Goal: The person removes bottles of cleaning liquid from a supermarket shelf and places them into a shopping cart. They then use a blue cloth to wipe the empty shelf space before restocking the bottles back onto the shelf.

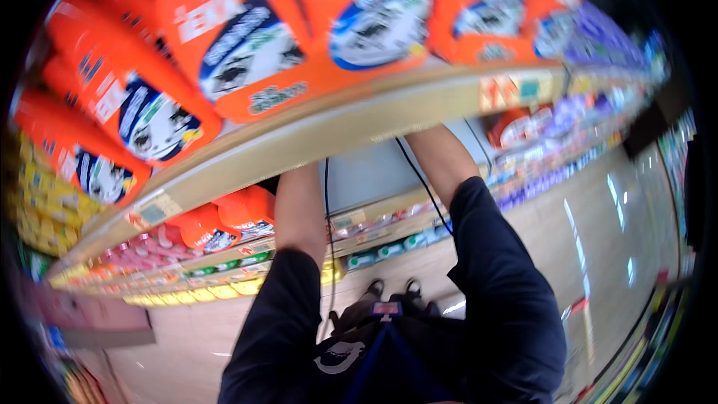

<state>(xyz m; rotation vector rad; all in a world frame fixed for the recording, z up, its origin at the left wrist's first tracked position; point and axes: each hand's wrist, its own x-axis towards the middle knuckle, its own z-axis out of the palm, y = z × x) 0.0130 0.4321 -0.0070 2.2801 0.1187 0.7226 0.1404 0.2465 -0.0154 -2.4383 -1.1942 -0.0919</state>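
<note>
Both my hands are out of view, hidden under the upper shelf (pixel 269 148). My left forearm (pixel 301 207) and my right forearm (pixel 443 160) reach in beneath its front edge, over a grey lower shelf board (pixel 364 171). Orange plastic bottles (pixel 210 230) stand on that lower level, left of my left forearm. To the right of my right forearm are orange-red packages (pixel 524 126). Large orange jugs (pixel 370 17) with blue and white labels line the upper shelf above my arms. Thin black cables (pixel 412 163) hang near both forearms.
Lower shelves hold pink bottles (pixel 148 249), yellow packs (pixel 224 290) and teal-and-white packs (pixel 390 251). Purple packages (pixel 603 36) sit at the upper right. A glossy floor (pixel 538 235) runs along the aisle. More shelving (pixel 645 353) stands at the lower right, behind me.
</note>
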